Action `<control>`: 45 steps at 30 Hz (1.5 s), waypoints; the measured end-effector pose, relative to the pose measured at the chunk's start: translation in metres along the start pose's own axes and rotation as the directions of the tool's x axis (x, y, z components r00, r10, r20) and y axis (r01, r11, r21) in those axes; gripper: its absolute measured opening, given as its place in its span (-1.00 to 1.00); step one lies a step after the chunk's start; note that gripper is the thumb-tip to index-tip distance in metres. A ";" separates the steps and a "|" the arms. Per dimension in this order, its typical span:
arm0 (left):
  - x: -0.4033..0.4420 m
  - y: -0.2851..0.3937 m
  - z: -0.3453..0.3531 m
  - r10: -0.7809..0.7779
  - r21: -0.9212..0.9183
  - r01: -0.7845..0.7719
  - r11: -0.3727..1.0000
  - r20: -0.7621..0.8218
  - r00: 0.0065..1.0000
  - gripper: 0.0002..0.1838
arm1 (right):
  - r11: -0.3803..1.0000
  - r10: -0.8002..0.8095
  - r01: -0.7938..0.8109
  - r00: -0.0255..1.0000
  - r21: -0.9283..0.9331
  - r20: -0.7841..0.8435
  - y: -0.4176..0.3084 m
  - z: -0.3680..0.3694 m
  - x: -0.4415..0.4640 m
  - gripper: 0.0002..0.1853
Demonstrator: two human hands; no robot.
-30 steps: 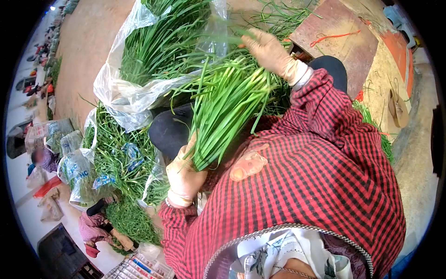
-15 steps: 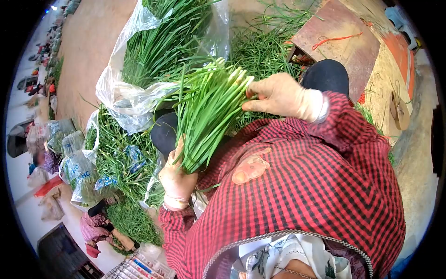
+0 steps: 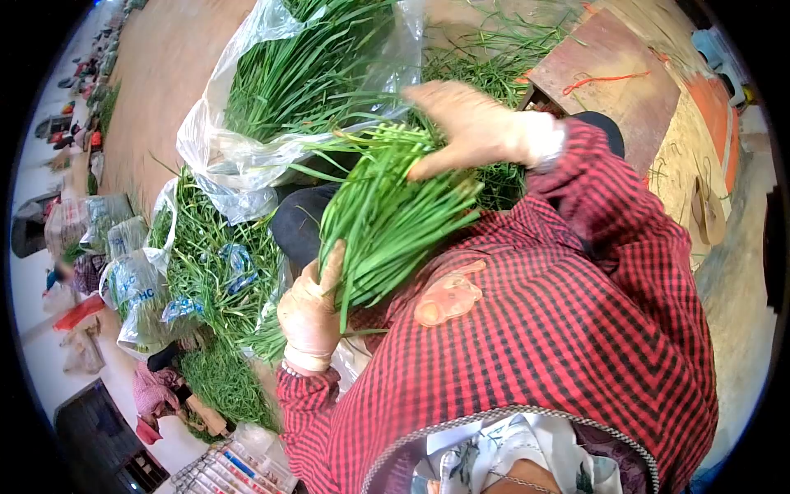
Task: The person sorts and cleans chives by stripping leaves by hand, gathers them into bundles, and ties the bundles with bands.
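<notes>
A bunch of long green stalks [image 3: 395,214] lies across my lap, its pale ends toward the upper right. My left hand [image 3: 309,317], in a pale glove, is wrapped round the leafy lower-left side of the bunch. Over the pale ends is my right hand [image 3: 473,128], also gloved, slightly blurred, its fingers stretched out and thumb apart, holding nothing that I can see. Just beyond the bunch, a clear plastic bag [image 3: 216,152] holds more long green stalks [image 3: 288,78].
A reddish board [image 3: 613,90] with an orange-red string [image 3: 605,80] stands at the upper right. Loose greens [image 3: 218,276] and tied plastic bags [image 3: 136,288] lie at left. Another person [image 3: 156,393] sits at the lower left, beside a heap of greens [image 3: 222,379].
My right hand has lifted off the pale ends, moved up and spread its fingers. The bunch has fanned out to the right, still held by my left hand.
</notes>
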State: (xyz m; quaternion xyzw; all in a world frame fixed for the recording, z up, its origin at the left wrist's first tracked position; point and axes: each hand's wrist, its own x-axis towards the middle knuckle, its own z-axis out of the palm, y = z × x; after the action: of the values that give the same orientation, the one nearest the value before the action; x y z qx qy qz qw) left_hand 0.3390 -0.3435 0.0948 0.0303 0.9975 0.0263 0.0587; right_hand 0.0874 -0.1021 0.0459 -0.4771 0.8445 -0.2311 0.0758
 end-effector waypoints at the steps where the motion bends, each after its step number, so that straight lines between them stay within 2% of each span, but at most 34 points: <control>1: 0.003 0.005 -0.002 0.007 0.000 -0.007 1.000 -0.003 1.000 -0.12 | 0.990 -0.126 0.118 0.987 -0.080 -0.098 -0.005 0.025 0.010 0.24; 2: 0.005 0.009 -0.004 0.039 -0.039 -0.040 0.998 -0.009 0.999 -0.12 | 0.997 -0.070 0.071 0.995 -0.018 0.077 -0.024 0.026 0.021 0.27; 3: 0.005 0.011 -0.005 0.070 -0.079 -0.071 0.994 -0.015 0.997 -0.12 | 0.997 -0.013 -0.002 0.981 0.078 0.192 -0.037 0.037 0.031 0.10; 5: 0.001 0.013 -0.007 0.075 -0.097 -0.073 0.993 0.014 0.997 -0.14 | 0.935 -0.107 0.040 0.979 0.351 0.173 -0.044 0.054 0.037 -0.28; 7: -0.004 0.014 -0.004 0.074 -0.185 -0.062 0.981 0.056 0.996 -0.17 | 0.941 -0.011 -0.089 0.956 0.327 0.292 -0.050 0.060 0.034 -0.59; 8: -0.008 0.011 0.003 0.061 -0.156 -0.047 0.987 0.088 0.994 -0.20 | 0.924 -0.006 -0.043 0.992 0.379 0.127 -0.046 0.072 0.026 -0.73; 9: -0.009 0.011 0.007 0.058 -0.162 -0.042 0.986 0.092 0.994 -0.20 | 0.868 0.059 0.004 0.992 0.497 -0.109 -0.040 0.087 0.032 -0.76; 10: -0.010 0.011 0.010 0.063 -0.191 -0.052 0.980 0.054 0.997 -0.21 | 0.718 0.259 -0.147 0.964 0.680 -0.065 -0.026 0.095 0.033 -0.79; 11: -0.011 0.010 0.014 0.068 -0.219 -0.064 0.974 0.014 0.998 -0.22 | 0.509 0.437 -0.265 0.899 0.819 0.019 -0.020 0.081 0.033 -0.80; 13: -0.014 0.003 0.026 0.071 -0.188 -0.069 0.980 0.002 0.997 -0.24 | 0.177 0.577 -0.301 0.803 0.937 0.149 0.002 0.051 0.024 -0.81; 15: -0.014 -0.001 0.031 0.054 -0.147 -0.063 0.987 -0.063 0.997 -0.23 | 0.012 0.601 -0.161 0.790 0.987 0.122 0.023 0.028 0.009 -0.81; 17: -0.017 -0.005 0.035 0.034 -0.088 -0.040 0.995 -0.071 0.997 -0.26 | 0.017 0.617 -0.118 0.783 0.993 0.082 0.047 0.013 -0.006 -0.81; 19: -0.015 -0.004 0.034 0.063 -0.058 -0.073 0.996 -0.156 0.986 -0.33 | 0.092 0.706 -0.208 0.704 0.974 0.084 0.055 0.002 -0.017 -0.79; 20: -0.015 -0.004 0.035 0.063 -0.059 -0.073 0.996 -0.156 0.986 -0.33 | 0.149 0.680 -0.212 0.731 0.966 0.055 0.058 -0.003 -0.024 -0.70; 21: -0.015 -0.004 0.035 0.072 -0.031 -0.079 0.996 -0.185 0.980 -0.29 | 0.148 0.681 -0.212 0.730 0.966 0.056 0.070 -0.003 -0.031 -0.70; 23: -0.013 -0.005 0.037 0.089 -0.001 -0.091 0.996 -0.216 0.972 -0.25 | 0.519 0.714 -0.443 0.694 0.731 -0.087 0.096 -0.002 -0.039 -0.62; 24: -0.014 -0.006 0.038 0.106 0.031 -0.102 0.994 -0.218 0.970 -0.24 | 0.648 0.692 -0.631 0.722 0.425 0.017 0.103 -0.002 -0.041 -0.51; 25: -0.017 -0.007 0.038 0.125 0.062 -0.114 0.992 -0.218 0.968 -0.24 | 0.647 0.693 -0.632 0.720 0.427 0.016 0.107 0.003 -0.045 -0.51; 27: -0.019 -0.011 0.040 0.135 0.072 -0.122 0.990 -0.224 0.965 -0.24 | 0.825 0.436 -0.504 0.855 0.255 0.279 0.104 0.005 -0.047 -0.42; 28: -0.020 -0.011 0.040 0.128 0.051 -0.120 0.991 -0.208 0.970 -0.25 | 0.849 0.328 -0.380 0.924 0.367 0.198 0.101 0.009 -0.046 -0.24; 29: -0.021 -0.010 0.039 0.120 0.030 -0.117 0.993 -0.188 0.975 -0.25 | 0.849 0.326 -0.380 0.924 0.368 0.200 0.083 0.004 -0.042 -0.24; 30: -0.021 -0.009 0.039 0.138 0.045 -0.131 0.990 -0.230 0.963 -0.29 | 0.721 0.308 -0.430 0.902 0.544 0.303 0.059 -0.002 -0.038 -0.14; 32: -0.020 -0.010 0.035 0.156 0.060 -0.146 0.988 -0.228 0.961 -0.30 | 0.634 0.199 -0.420 0.900 0.649 0.387 0.035 0.009 -0.035 0.05; 33: -0.020 -0.009 0.034 0.168 0.070 -0.156 0.985 -0.232 0.958 -0.32 | 0.708 0.129 -0.357 0.914 0.609 0.385 0.026 0.018 -0.035 0.14; 34: -0.022 -0.011 0.032 0.169 0.070 -0.157 0.985 -0.233 0.958 -0.32 | 0.584 0.042 -0.457 0.843 0.671 0.537 0.018 0.017 -0.042 0.08; 35: -0.025 -0.014 0.030 0.164 0.077 -0.151 0.986 -0.209 0.964 -0.33 | 0.584 0.041 -0.458 0.841 0.671 0.539 0.015 0.018 -0.047 0.08; 36: -0.029 -0.018 0.029 0.155 0.082 -0.142 0.986 -0.183 0.971 -0.34 | 0.522 0.000 -0.585 0.727 0.620 0.687 0.016 0.019 -0.056 -0.03; 38: -0.041 -0.023 0.035 0.146 0.104 -0.129 0.986 -0.182 0.972 -0.35 | 0.451 -0.030 -0.686 0.627 0.571 0.778 0.017 0.024 -0.073 -0.27; 39: -0.045 -0.024 0.037 0.140 0.118 -0.120 0.986 -0.181 0.974 -0.36 | 0.435 -0.001 -0.670 0.667 0.601 0.745 0.010 0.023 -0.078 -0.40; 40: -0.048 -0.025 0.040 0.138 0.114 -0.119 0.986 -0.174 0.975 -0.36 | 0.625 0.034 -0.530 0.752 0.573 0.658 0.006 0.011 -0.082 -0.55; 41: -0.049 -0.026 0.043 0.132 0.097 -0.116 0.988 -0.180 0.975 -0.36 | 0.599 0.075 -0.549 0.763 0.583 0.641 0.002 0.000 -0.084 -0.63; 43: -0.049 -0.026 0.048 0.128 0.077 -0.115 0.990 -0.189 0.974 -0.36 | 0.582 0.159 -0.430 0.892 0.690 0.422 0.013 -0.013 -0.085 -0.64; 45: -0.049 -0.024 0.051 0.110 0.045 -0.102 0.994 -0.282 0.953 -0.35 | 0.442 0.405 -0.356 0.898 0.823 0.172 0.044 -0.023 -0.084 -0.65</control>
State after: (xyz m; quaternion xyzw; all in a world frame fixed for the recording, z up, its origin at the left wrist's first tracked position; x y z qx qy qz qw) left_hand 0.3919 -0.3685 0.0480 0.0806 0.9928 0.0183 -0.0868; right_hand 0.0904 -0.0049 0.0378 -0.1735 0.7151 -0.5951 0.3230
